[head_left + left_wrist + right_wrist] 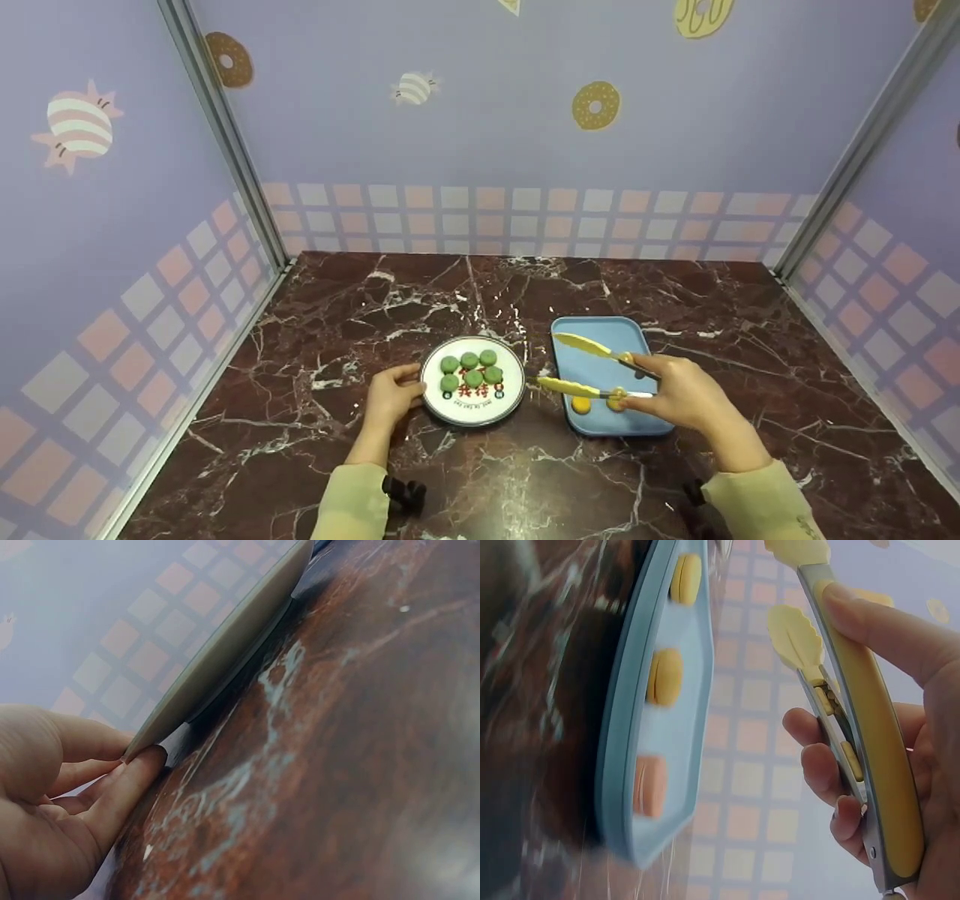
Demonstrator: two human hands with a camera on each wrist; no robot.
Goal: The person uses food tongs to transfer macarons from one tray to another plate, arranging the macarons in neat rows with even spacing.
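My left hand [388, 401] pinches the left rim of a round white plate [499, 411] with a dark edge. Several green macarons [469, 360] sit on the plate, partly over red lettering. In the left wrist view, thumb and fingers [139, 772] meet at the plate's edge, close to the tabletop. My right hand [686, 390] grips yellow-tipped tongs [574, 388], whose two arms are spread apart with nothing between the tips. The tongs hang over a blue tray [600, 322]. Yellow macarons [666, 676] and an orange macaron [651, 786] lie in the tray.
A dark red marbled table [525, 480] lies under the plate and tray. Light purple panels [487, 135] with printed sweets and checks stand behind and at both sides, joined by metal corner posts [225, 127].
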